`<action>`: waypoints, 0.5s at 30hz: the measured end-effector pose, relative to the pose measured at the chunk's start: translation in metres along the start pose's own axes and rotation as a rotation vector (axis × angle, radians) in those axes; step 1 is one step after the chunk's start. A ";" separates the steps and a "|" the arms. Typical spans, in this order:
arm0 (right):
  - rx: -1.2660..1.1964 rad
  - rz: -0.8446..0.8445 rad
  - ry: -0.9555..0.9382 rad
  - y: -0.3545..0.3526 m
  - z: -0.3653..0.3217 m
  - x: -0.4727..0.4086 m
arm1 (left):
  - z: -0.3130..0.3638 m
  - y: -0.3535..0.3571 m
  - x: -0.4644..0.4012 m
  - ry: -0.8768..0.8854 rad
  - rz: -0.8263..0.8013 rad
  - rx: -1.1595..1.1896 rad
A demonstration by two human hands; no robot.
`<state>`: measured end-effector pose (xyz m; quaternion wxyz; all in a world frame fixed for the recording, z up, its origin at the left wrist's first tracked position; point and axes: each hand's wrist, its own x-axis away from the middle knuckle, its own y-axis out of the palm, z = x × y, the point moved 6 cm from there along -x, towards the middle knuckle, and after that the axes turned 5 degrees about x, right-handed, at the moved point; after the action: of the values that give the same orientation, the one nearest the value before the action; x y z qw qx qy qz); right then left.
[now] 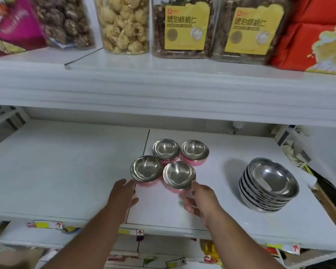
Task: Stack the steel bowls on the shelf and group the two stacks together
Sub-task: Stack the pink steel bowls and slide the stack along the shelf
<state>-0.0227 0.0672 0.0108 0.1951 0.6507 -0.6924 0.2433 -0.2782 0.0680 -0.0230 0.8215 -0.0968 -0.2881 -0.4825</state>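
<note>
Left hand (122, 193) open, fingertips at front-left pink bowl (146, 170), likely to steady it. Right hand (199, 197) loosely open, thumb touching front-right pink bowl (179, 176) rim, ready to lift. Rear pair unstacked. Steel stack (269, 185) well apart right on shelf (66, 171).

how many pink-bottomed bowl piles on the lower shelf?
4, clustered at the shelf's middle: back-left pile, back-right pile, front-left pile by the left hand, front-right pile touched by the right hand. Bowls nested inside each can't be counted.
</note>
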 end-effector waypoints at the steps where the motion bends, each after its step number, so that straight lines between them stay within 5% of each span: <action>1: 0.006 0.007 -0.002 -0.001 0.000 -0.008 | 0.003 0.002 -0.004 -0.004 0.003 0.003; 15: 0.134 -0.033 -0.018 -0.008 -0.002 -0.063 | 0.001 0.023 -0.029 -0.008 -0.108 -0.043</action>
<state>-0.0104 0.1183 -0.0240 0.1488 0.6758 -0.6653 0.2802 -0.2696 0.1013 -0.0356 0.7908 -0.1004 -0.2858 -0.5319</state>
